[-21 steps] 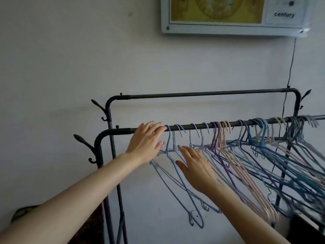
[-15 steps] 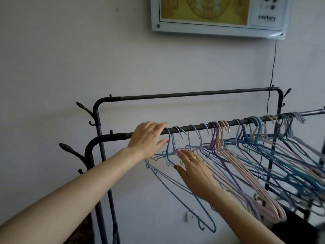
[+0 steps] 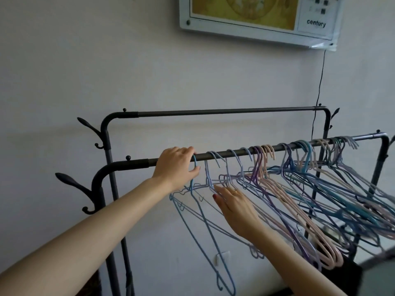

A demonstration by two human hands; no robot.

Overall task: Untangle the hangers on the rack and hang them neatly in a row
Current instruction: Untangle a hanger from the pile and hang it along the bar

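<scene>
A black metal rack has a near rail [image 3: 226,154] carrying several thin hangers in blue, lilac, pink and teal. My left hand [image 3: 176,165] lies over the rail's left part, its thumb and fingers pinching the neck of the leftmost blue hanger [image 3: 202,212]. My right hand [image 3: 234,205] is lower and to the right, fingers flat against the shoulders of the pale blue and lilac hangers [image 3: 226,178]. Further right, a dense bunch of pink, purple and teal hangers [image 3: 316,195] hangs crossed and slanted down to the right.
A second, higher rail [image 3: 224,112] runs behind, bare. Curved coat hooks [image 3: 70,182] stick out at the rack's left posts. A white framed wall panel [image 3: 256,28] hangs above with a black cable [image 3: 319,82] dropping from it. A dark surface [image 3: 342,278] sits below right.
The view has swung left and up, so the rack's right end shows. My left thumb has closed on the blue hanger's neck. My right hand stays on the pale hangers.
</scene>
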